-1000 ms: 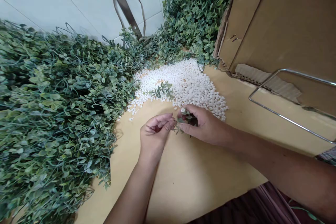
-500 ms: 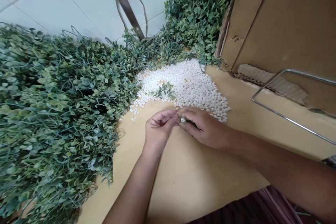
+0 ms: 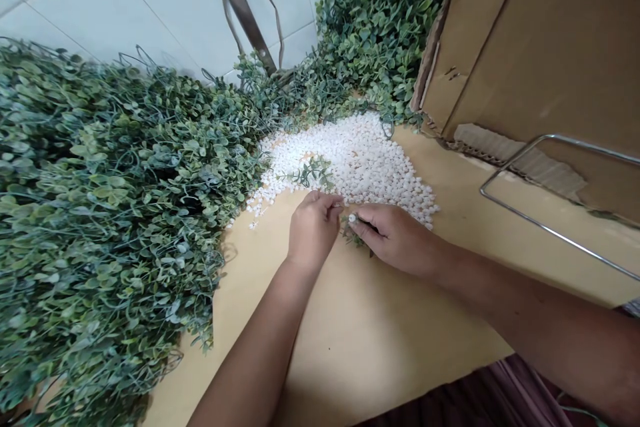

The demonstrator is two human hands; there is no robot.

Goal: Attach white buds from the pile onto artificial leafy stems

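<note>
My right hand [image 3: 395, 233] is closed on a small green sprig [image 3: 353, 235]; a white piece [image 3: 353, 217] shows at its fingertips, and leaves hang below them. Just left of it, my left hand [image 3: 315, 223] is pinched at the near edge of the pile of small white pieces [image 3: 370, 160]; whatever lies between its fingertips is too small to make out. The two hands are slightly apart. Another green sprig [image 3: 315, 173] lies on top of the white pile, beyond my left hand.
Heaps of green leafy sprigs [image 3: 115, 213] cover the left side and the back [image 3: 385, 20]. A cardboard box [image 3: 550, 47] stands at the right, with a bent metal wire frame [image 3: 560, 225] before it. A brown strap [image 3: 243, 10] rises at the back against tiles.
My left hand has moved up and slightly right, toward the white pile, and turned more palm-down. It has parted from the white piece at my right fingertips. More leaves show under my right hand.
</note>
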